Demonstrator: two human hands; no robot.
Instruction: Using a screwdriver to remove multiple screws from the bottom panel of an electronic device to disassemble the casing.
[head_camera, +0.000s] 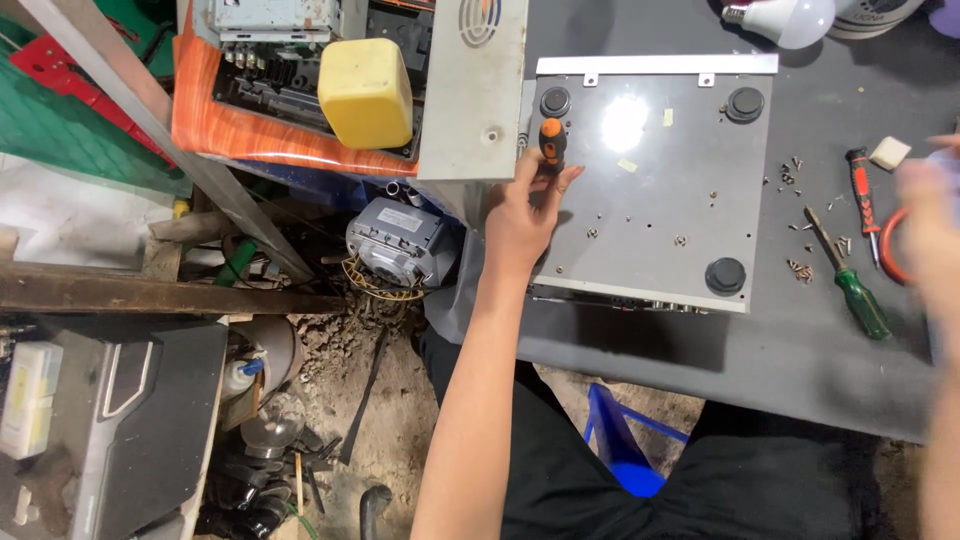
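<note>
Unscrewing in hand: left hand (527, 215) grips an orange-handled screwdriver (552, 141) upright on the grey metal chassis (660, 190) lying on the worktop (800, 350), while the right hand (935, 235), blurred, grasp indeterminable, apparently nears a red ring (890, 245).

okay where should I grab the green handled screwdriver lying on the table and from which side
Grip the green-handled screwdriver by its thick green handle, the end nearest the table's front edge, coming from above. It lies flat and apart from the loose screws, which sit beside its thin shaft.
</note>
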